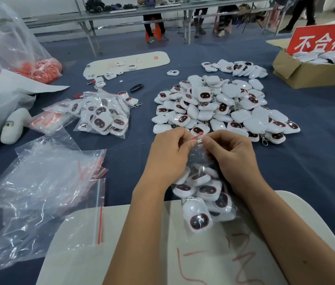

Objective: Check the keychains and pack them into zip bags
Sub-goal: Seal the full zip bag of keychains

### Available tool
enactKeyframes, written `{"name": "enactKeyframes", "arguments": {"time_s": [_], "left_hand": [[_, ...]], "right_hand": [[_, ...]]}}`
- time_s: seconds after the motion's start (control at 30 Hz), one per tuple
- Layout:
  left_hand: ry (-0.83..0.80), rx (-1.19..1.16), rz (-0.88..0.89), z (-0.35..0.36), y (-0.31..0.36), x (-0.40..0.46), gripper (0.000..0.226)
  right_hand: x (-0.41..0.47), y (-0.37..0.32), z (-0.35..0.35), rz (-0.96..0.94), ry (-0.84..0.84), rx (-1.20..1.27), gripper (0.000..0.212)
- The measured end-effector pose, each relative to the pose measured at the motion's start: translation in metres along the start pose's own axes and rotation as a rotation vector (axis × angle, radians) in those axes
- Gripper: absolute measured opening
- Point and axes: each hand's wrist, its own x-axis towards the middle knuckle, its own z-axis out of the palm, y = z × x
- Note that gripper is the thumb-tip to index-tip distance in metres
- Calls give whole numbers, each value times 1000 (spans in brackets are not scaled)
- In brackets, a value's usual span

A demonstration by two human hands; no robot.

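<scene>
Left hand (170, 153) and right hand (227, 154) pinch the red zip strip (197, 138) atop the clear plastic zip bag (201, 194); white square keychains (205, 190) fill it below both grips.

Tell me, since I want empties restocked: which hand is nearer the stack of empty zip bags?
Left. The left hand pinches the filled bag's seal beside the empty zip bags; the right hand is farther off.

Open blue tablecloth (310, 161) lay right of the right hand (231, 155), bounded far off by the cardboard box (306, 73); ahead, the loose keychain heap (220, 105) sat just beyond both hands, blocking a straight reach forward. Left of the left hand (169, 153) ran a bare strip; past it, empty zip bags (45, 194) and filled bags (103, 114) crowded the cloth.
</scene>
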Motion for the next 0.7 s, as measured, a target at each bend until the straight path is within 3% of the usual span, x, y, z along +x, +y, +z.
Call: {"name": "enactKeyframes", "arguments": {"time_s": [0.57, 0.7], "left_hand": [[11, -42, 17, 3, 4, -1, 28], [-5, -63, -7, 0, 3, -3, 20]], "right_hand": [[-1, 0, 2, -66, -23, -71, 13], [0, 0, 2, -81, -10, -124, 15]]}}
